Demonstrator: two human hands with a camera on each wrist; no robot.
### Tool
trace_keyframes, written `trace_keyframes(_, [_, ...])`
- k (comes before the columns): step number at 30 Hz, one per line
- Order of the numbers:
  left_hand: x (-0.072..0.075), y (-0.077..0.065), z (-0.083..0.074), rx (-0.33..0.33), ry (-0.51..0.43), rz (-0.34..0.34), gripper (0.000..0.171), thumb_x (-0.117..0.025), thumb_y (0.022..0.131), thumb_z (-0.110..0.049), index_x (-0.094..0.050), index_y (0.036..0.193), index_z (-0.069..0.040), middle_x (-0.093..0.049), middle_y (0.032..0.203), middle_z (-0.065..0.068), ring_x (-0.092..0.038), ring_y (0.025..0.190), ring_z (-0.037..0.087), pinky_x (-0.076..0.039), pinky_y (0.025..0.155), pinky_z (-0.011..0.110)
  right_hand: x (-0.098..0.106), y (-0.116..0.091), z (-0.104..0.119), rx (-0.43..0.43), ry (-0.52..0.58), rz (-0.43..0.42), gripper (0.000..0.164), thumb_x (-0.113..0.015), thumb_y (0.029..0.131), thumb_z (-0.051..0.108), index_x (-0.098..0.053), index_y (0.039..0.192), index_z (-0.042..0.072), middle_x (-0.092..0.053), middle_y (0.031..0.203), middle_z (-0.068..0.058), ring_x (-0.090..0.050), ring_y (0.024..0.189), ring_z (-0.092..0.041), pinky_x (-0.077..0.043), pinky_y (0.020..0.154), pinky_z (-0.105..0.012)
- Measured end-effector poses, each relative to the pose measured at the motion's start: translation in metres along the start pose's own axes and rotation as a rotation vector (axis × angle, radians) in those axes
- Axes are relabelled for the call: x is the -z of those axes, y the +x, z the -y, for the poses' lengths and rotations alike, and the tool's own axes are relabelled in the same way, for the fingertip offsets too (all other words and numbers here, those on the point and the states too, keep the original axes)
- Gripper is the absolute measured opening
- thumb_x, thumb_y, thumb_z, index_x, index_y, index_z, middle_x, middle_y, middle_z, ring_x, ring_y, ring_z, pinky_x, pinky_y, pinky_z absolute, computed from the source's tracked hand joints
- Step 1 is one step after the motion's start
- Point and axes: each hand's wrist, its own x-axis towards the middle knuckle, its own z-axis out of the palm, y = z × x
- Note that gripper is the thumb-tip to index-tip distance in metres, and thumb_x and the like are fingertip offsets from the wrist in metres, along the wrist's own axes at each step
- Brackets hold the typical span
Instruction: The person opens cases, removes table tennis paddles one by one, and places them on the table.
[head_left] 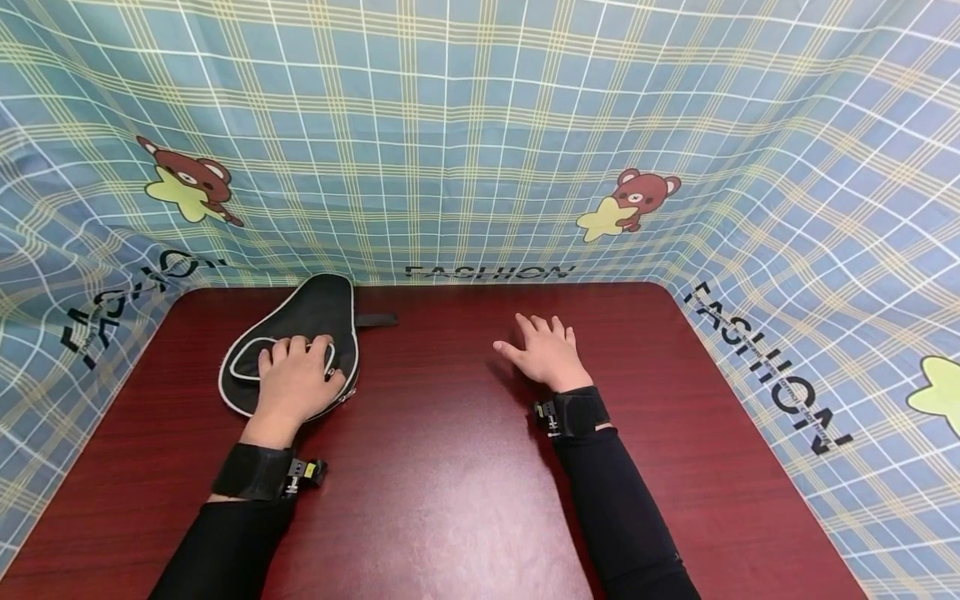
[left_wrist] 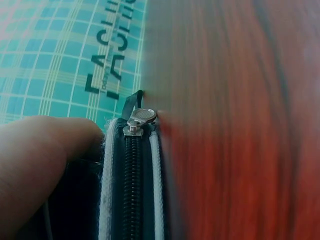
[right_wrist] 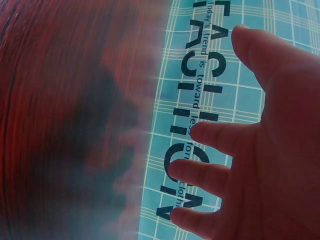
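Note:
A black table tennis paddle case (head_left: 315,312) with white piping lies flat at the table's left, its narrow end toward the back curtain. My left hand (head_left: 294,383) rests on the wide part, over a small outlined pocket, with fingers spread and holding nothing. In the left wrist view, the zipper (left_wrist: 132,175) runs along the case's edge, its metal pull (left_wrist: 143,116) at the far end and my thumb (left_wrist: 40,150) beside it. My right hand (head_left: 546,354) hovers above the table with its fingers spread, apart from the case; its shadow falls on the wood in the right wrist view.
The dark red table (head_left: 442,400) has a glossy top. A short black strap (head_left: 377,320) sticks out to the right of the case. Blue checked curtains (head_left: 446,150) with printed bears and lettering enclose the back and both sides.

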Motion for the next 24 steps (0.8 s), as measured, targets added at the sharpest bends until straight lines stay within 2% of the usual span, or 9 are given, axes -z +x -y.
trace_keyframes(6, [-0.002, -0.002, -0.011, -0.013, -0.007, -0.008, 0.059, -0.063, 0.093, -0.030, -0.048, 0.144, -0.004, -0.044, 0.141, 0.034, -0.030, 0.138, 0.056, -0.017, 0.112, 0.076, 0.000, 0.000, 0.000, 0.000, -0.002, -0.009, 0.087, -0.043, 0.098, 0.074, -0.033, 0.163, 0.018, -0.036, 0.165, -0.016, -0.020, 0.154, -0.052, -0.014, 0.122, -0.071])
trace_keyframes(15, [-0.003, -0.005, -0.023, -0.017, -0.006, 0.032, 0.059, -0.062, 0.095, -0.029, -0.046, 0.147, -0.005, -0.042, 0.144, 0.034, -0.028, 0.140, 0.056, -0.016, 0.113, 0.075, -0.004, 0.000, 0.003, 0.003, 0.022, 0.004, 0.087, -0.043, 0.097, 0.074, -0.033, 0.163, 0.018, -0.035, 0.166, -0.015, -0.019, 0.155, -0.052, -0.012, 0.122, -0.071])
trace_keyframes(24, [-0.008, -0.004, -0.043, -0.035, -0.001, 0.057, 0.061, -0.061, 0.096, -0.031, -0.045, 0.148, -0.006, -0.042, 0.145, 0.033, -0.028, 0.141, 0.055, -0.016, 0.113, 0.075, -0.001, 0.000, -0.001, -0.010, 0.027, 0.010, 0.086, -0.043, 0.097, 0.075, -0.033, 0.163, 0.020, -0.034, 0.167, -0.014, -0.018, 0.156, -0.051, -0.011, 0.123, -0.070])
